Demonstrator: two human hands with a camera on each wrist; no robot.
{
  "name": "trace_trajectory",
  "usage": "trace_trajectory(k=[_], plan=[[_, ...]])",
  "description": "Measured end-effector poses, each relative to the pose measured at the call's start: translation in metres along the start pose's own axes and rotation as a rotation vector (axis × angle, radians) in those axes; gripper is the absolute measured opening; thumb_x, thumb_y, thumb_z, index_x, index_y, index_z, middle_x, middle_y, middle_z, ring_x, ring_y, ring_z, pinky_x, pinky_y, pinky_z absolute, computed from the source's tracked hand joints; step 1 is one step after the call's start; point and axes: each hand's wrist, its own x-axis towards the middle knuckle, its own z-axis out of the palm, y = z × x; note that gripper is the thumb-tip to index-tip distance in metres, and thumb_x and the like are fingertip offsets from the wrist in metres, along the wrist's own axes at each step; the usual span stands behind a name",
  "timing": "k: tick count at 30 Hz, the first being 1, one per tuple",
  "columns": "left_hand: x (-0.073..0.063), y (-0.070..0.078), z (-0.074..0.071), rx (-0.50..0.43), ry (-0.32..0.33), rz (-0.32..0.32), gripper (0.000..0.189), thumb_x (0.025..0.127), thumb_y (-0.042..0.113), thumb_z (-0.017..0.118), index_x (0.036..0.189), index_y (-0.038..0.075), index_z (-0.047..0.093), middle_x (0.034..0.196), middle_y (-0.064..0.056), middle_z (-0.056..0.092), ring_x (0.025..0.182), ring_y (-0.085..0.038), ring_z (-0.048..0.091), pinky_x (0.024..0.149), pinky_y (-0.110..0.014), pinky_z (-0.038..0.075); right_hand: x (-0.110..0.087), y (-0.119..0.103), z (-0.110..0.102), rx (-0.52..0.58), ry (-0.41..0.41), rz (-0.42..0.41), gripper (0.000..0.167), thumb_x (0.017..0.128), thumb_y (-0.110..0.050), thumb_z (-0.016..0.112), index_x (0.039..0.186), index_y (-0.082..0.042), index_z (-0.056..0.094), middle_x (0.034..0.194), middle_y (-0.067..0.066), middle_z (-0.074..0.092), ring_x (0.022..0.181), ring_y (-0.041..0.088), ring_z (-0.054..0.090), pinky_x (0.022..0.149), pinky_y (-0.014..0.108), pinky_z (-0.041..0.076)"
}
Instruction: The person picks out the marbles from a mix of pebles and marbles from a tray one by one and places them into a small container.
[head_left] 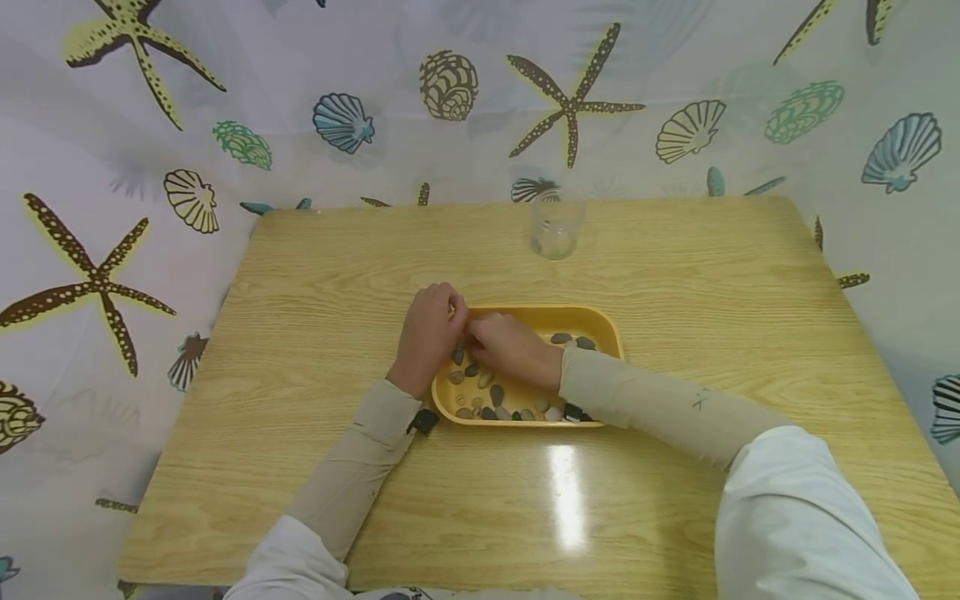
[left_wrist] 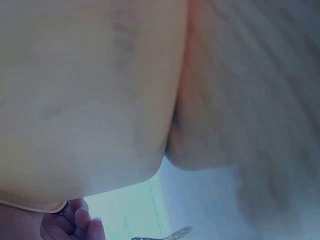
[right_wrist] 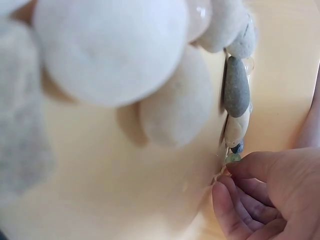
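Observation:
At the far left corner of the yellow tray (head_left: 525, 423), my left hand (head_left: 431, 337) has its fingers curled at the rim and appears to grip it. My right hand (head_left: 517, 350) reaches down inside that tray. From the right wrist, thumb and forefinger (right_wrist: 252, 165) nearly meet at a small clear thing, pinched as far as I can tell, beside a tiny green pebble (right_wrist: 233, 158). Grey, white and tan pebbles (head_left: 497, 396) lie about the tray floor. Most of the left wrist view is blurred pale surface, with curled fingers (left_wrist: 90, 227) showing low down.
A clear glass jar (head_left: 557, 233) with something small in it stands at the back of the wooden table (head_left: 315, 333). Behind hangs a white curtain (head_left: 405, 158) printed with shells and starfish. A black wrist camera (head_left: 424, 422) sits by the tray's left end.

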Motion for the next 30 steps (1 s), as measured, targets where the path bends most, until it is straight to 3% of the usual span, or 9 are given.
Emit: trace_trajectory(k=[10, 18, 24, 30], plan=[[-0.001, -0.001, 0.001, -0.010, 0.012, 0.016, 0.024, 0.097, 0.023, 0.040, 0.076, 0.014, 0.046, 0.072, 0.000, 0.043, 0.067, -0.018, 0.040, 0.060, -0.030, 0.037, 0.000, 0.001, -0.001, 0.002, -0.010, 0.011, 0.007, 0.087, -0.010, 0.059, 0.080, -0.012, 0.059, 0.068, -0.005, 0.053, 0.059, 0.010, 0.049, 0.055, 0.021, 0.040], [0.000, -0.002, 0.003, -0.005, 0.017, 0.021, 0.025, 0.097, 0.024, 0.039, 0.076, 0.014, 0.045, 0.072, 0.000, 0.043, 0.066, -0.018, 0.040, 0.060, -0.031, 0.036, -0.005, 0.007, -0.005, 0.102, -0.010, -0.013, 0.013, 0.087, -0.010, 0.057, 0.075, -0.015, 0.059, 0.066, -0.008, 0.054, 0.058, 0.006, 0.049, 0.055, 0.020, 0.041], [0.000, -0.002, 0.002, 0.009, 0.020, 0.026, 0.025, 0.097, 0.024, 0.039, 0.076, 0.014, 0.045, 0.072, 0.001, 0.043, 0.067, -0.017, 0.041, 0.060, -0.030, 0.036, -0.007, 0.011, -0.016, 0.185, -0.015, -0.016, 0.010, 0.087, -0.013, 0.061, 0.081, -0.012, 0.068, 0.070, -0.011, 0.059, 0.061, 0.006, 0.052, 0.061, 0.023, 0.045], [0.001, -0.002, 0.002, 0.012, 0.029, 0.032, 0.024, 0.097, 0.023, 0.039, 0.076, 0.014, 0.046, 0.073, 0.001, 0.044, 0.067, -0.016, 0.041, 0.060, -0.030, 0.037, -0.008, 0.008, -0.035, 0.170, -0.013, 0.025, 0.010, 0.087, -0.013, 0.064, 0.089, -0.007, 0.071, 0.081, -0.004, 0.066, 0.072, 0.008, 0.059, 0.068, 0.026, 0.049]])
